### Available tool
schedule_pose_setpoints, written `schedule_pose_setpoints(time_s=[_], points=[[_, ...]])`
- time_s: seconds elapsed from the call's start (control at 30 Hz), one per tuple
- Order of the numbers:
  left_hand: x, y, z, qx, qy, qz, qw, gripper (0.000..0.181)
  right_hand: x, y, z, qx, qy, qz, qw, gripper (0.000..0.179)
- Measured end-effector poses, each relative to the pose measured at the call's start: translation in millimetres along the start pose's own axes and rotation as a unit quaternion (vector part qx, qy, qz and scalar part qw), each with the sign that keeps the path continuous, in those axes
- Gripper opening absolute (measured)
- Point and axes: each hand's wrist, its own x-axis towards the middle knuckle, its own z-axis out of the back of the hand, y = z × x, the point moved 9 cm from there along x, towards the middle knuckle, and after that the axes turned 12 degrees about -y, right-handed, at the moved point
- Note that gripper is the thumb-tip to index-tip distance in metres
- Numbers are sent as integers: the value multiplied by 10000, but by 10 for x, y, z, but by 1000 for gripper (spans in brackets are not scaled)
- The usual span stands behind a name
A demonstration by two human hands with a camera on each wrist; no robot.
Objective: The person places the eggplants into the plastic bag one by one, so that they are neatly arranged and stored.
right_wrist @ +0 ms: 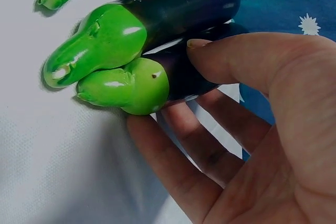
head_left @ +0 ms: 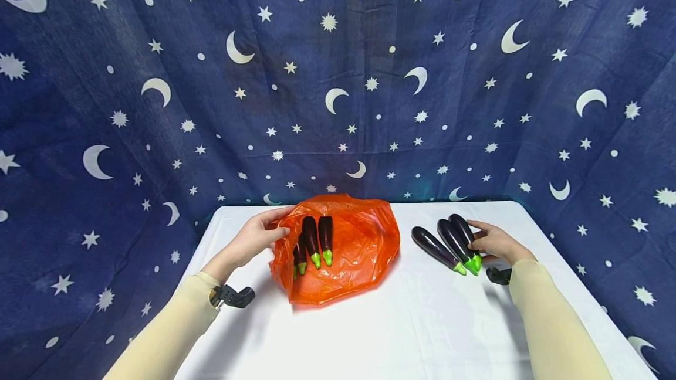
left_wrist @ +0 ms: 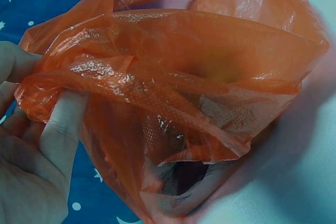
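Observation:
An orange plastic bag (head_left: 364, 245) lies on its side with its mouth turned toward me. Several dark purple eggplants (head_left: 310, 236) with green stems show inside it. At the bag's left edge my left hand (head_left: 257, 236) pinches the thin plastic between thumb and fingers; the left wrist view has the gathered film (left_wrist: 39, 95) in that grip. To the right of the bag, three eggplants lie side by side. My right hand (head_left: 496, 242) grips the rightmost eggplant (right_wrist: 184, 72), thumb on top and fingers along its side. The middle eggplant (right_wrist: 173, 6) touches it, and the left eggplant (head_left: 435, 249) slants nearby.
A white-covered table (head_left: 359, 345) carries everything. Behind it and at both sides hangs a dark blue cloth (head_left: 317, 63) with moons and stars. Dark wrist straps (head_left: 236, 297) with cameras sit on both wrists.

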Motion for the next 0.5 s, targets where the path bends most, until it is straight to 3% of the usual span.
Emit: schedule_pose_setpoints(time_s=[0.5], points=[[-17, -9, -10, -45, 79, 7, 10000, 54, 20, -34, 7, -3, -63, 23, 10000, 85]])
